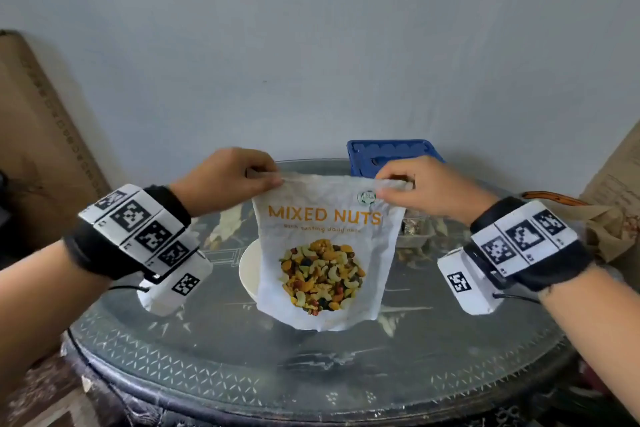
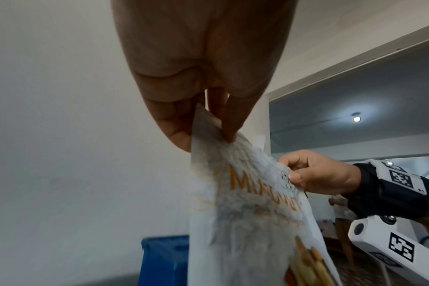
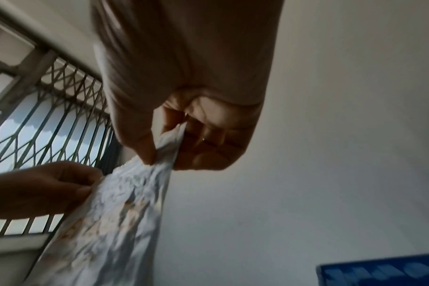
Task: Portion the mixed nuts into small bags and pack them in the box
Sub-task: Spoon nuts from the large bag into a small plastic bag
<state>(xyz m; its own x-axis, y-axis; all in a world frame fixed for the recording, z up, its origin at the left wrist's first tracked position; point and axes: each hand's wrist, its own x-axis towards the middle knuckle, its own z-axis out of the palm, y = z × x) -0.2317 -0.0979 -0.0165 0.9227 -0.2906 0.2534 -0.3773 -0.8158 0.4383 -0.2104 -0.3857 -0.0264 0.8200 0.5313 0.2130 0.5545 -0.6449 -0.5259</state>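
Note:
A white pouch [image 1: 325, 253] printed MIXED NUTS, with a picture of nuts, hangs upright above the table. My left hand [image 1: 263, 178] pinches its top left corner, and my right hand [image 1: 394, 185] pinches its top right corner. The left wrist view shows thumb and fingers of my left hand [image 2: 208, 127] clamped on the pouch [image 2: 245, 212] edge. In the right wrist view my right hand [image 3: 167, 152] grips the crumpled top of the pouch [image 3: 115, 222]. A white bowl [image 1: 247, 270] stands on the table behind the pouch, mostly hidden. A blue plastic box [image 1: 391, 152] sits at the back.
The round dark table [image 1: 311, 367] has a patterned glass top. Small clear bags [image 1: 414, 229] lie right of the pouch. A brown paper bag [image 1: 609, 229] sits at the right edge. Cardboard [image 1: 38, 135] leans against the wall on the left.

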